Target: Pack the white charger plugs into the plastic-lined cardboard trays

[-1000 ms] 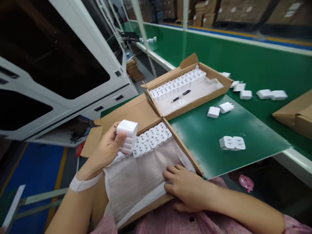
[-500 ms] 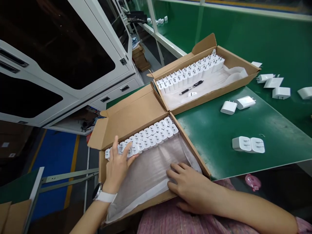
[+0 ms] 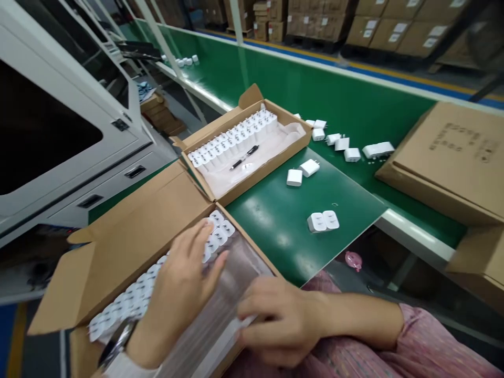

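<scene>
My left hand (image 3: 185, 275) is open, its fingers stretched over the rows of white charger plugs (image 3: 136, 291) in the near cardboard box (image 3: 137, 215). Its fingertips are by the plugs at the far end of the rows; I cannot tell whether they touch. The plugs stand with their prongs up. Beside them a thin, translucent white liner (image 3: 240, 257) covers the rest of the box. My right hand (image 3: 279, 320) is half curled at the box's front edge, over the liner. A gap shows between its thumb and fingers, and no object is visible in it.
A second open box (image 3: 263, 184) holds more upright plugs (image 3: 236, 139) and a pen (image 3: 244, 157). Loose plugs (image 3: 323, 221) lie on the green table (image 3: 271, 215), others on the green conveyor belt (image 3: 342, 100). A large carton (image 3: 452, 157) is at right, a white machine cabinet (image 3: 90, 105) at left.
The view has swung right, bringing the large carton into sight. My left hand has moved along the rows towards their far end. My right hand has curled its fingers.
</scene>
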Available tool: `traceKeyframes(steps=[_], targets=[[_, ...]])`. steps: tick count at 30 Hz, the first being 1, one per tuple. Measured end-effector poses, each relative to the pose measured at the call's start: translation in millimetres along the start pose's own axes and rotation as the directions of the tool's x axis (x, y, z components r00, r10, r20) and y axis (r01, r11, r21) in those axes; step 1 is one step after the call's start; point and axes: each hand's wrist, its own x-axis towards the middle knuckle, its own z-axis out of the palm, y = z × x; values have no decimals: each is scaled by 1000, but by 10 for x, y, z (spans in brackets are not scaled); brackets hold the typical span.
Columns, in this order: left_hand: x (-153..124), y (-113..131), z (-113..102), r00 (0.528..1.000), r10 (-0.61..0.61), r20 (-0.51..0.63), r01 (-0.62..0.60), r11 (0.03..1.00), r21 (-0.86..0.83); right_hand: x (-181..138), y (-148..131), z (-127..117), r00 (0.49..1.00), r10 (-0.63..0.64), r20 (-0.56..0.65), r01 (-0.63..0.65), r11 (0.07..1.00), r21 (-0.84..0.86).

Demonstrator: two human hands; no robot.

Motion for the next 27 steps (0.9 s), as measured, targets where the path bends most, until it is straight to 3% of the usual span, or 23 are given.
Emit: traceKeyframes(steps=[1, 2, 4, 5, 7, 9, 11, 14, 17, 19, 22, 24, 27], targets=[[177, 140, 83, 998, 49, 38, -47, 997, -55, -69, 20, -124, 975, 121, -185, -133, 990, -52], [336, 284, 178, 993, 91, 80, -83, 992, -96, -154, 47, -264, 894, 248, -372, -310, 944, -116], [593, 560, 386, 971, 166, 174, -144, 981, -131, -359, 129, -554, 635, 397, -663, -657, 729, -192], [695, 686, 488, 958, 191, 213, -167, 978, -128, -468, 184, -682, 524, 427, -737, -769, 609, -194], [854, 900, 666, 940, 214, 267, -193, 976, -102, -661, 311, -868, 404, 545, -735, -884, 440, -160], [972, 1056, 800, 930, 209, 301, -195, 978, -77, -787, 450, -951, 361, 692, -625, -915, 392, -95], [1062, 1149, 889, 919, 203, 339, -196, 979, -57, -823, 598, -980, 389, 760, -520, -893, 449, -13], [1147, 1180, 963, 894, 202, 400, -208, 978, -27, -744, 874, -1089, 491, 737, -464, -837, 547, -17], [1167, 1132, 997, 884, 189, 427, -201, 979, -19, -599, 1250, -1382, 638, 659, -399, -770, 550, -323], [1155, 1081, 999, 887, 186, 423, -193, 981, -25, -516, 1522, -1631, 713, 654, -254, -674, 538, -506], [1139, 983, 968, 896, 171, 411, -168, 985, -43, -435, 1807, -1938, 698, 715, -25, -583, 548, -599], [1146, 904, 935, 904, 137, 404, -127, 991, -52, -399, 1828, -2032, 680, 733, -21, -577, 518, -632], [1174, 792, 900, 911, 90, 403, -65, 995, -75, -344, 1604, -1959, 699, 711, -72, -596, 525, -607]])
